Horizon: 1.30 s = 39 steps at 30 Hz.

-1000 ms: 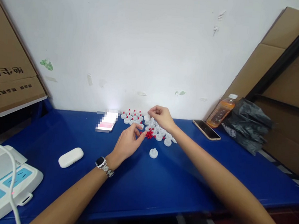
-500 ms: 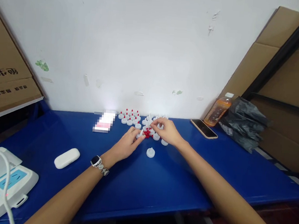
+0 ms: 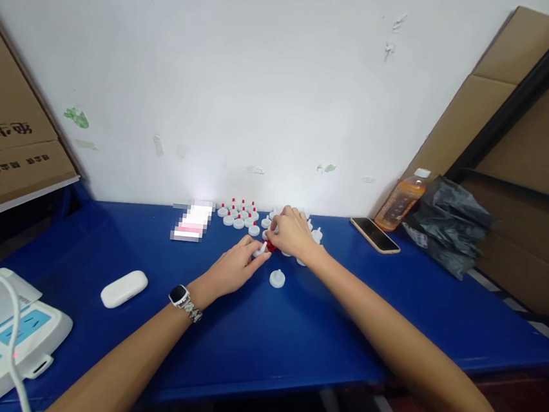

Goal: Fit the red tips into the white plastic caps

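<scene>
My left hand (image 3: 237, 264) is closed around a white nozzle cap (image 3: 263, 249), whose pointed tip sticks up between thumb and fingers. Just right of it, my right hand (image 3: 294, 232) reaches down with its fingers pinched together over a small pile of red tips (image 3: 271, 246). What those fingertips hold, if anything, is hidden. Behind and left stands a group of white caps with red tips (image 3: 238, 222) on their nozzles. Plain white nozzle caps (image 3: 317, 235) surround my right hand, partly covered by it. One loose white cap (image 3: 277, 279) sits in front of both hands.
On the blue table (image 3: 290, 343) lie a phone (image 3: 374, 235) and a white oval case (image 3: 124, 289). An orange drink bottle (image 3: 404, 199) and a black plastic bag (image 3: 452, 226) stand at right. A power strip (image 3: 23, 344) with a cable occupies the left front.
My right hand has moved slightly left and down, from above the white caps to the red tips. My left hand still holds the white cap, now tilted a little to the right.
</scene>
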Each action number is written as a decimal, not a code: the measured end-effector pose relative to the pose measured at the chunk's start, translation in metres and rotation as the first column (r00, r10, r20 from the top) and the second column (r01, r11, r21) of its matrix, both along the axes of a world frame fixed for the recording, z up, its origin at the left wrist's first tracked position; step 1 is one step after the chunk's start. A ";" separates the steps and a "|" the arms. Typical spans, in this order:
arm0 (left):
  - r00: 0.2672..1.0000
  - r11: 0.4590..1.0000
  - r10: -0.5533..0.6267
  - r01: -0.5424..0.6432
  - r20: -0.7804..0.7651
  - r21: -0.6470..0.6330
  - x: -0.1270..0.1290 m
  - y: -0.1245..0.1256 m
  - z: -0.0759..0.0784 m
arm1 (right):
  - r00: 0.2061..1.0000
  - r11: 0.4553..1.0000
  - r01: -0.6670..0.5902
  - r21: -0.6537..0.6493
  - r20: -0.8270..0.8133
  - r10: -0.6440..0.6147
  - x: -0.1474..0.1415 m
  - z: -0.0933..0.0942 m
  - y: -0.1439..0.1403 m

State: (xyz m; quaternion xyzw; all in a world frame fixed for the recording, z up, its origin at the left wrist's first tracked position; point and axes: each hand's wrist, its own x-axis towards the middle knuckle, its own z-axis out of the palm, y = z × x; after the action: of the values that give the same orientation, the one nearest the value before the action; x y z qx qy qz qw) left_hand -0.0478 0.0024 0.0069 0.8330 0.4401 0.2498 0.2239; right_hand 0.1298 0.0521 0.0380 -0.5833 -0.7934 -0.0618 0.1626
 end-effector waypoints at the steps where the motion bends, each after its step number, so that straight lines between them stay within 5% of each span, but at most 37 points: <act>1: 1.000 1.000 -0.005 0.005 0.000 0.000 0.000 0.000 0.000 | 1.000 1.000 0.012 -0.010 0.007 -0.012 -0.001 0.001 0.002; 12: 1.000 1.000 -0.006 0.006 0.005 0.009 0.000 -0.001 0.000 | 0.999 0.994 0.031 -0.108 0.010 -0.030 0.004 -0.001 0.019; 18: 0.999 1.000 0.004 -0.005 0.036 0.028 0.000 0.000 0.000 | 0.961 0.992 -0.019 -0.128 -0.277 -0.018 0.017 0.005 0.012; 23: 0.999 0.999 0.005 -0.007 0.047 0.037 0.001 0.000 -0.001 | 0.785 0.960 -0.191 -0.206 -0.619 0.023 0.028 0.010 -0.011; 31: 0.999 0.999 0.008 -0.009 0.040 0.030 0.003 0.000 -0.001 | 0.413 0.775 -0.529 -0.346 -0.903 -0.121 0.029 0.003 -0.029; 39: 0.998 1.000 -0.009 0.008 0.070 0.022 0.005 -0.002 0.003 | 0.195 0.835 -0.495 -0.241 -0.967 -0.164 0.019 -0.014 -0.033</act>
State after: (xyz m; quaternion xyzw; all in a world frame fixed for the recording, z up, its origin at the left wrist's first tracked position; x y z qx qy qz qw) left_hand -0.0431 0.0003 0.0098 0.8279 0.4258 0.2824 0.2312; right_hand 0.1489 0.0191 0.0243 -0.4149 -0.5578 0.5469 0.4665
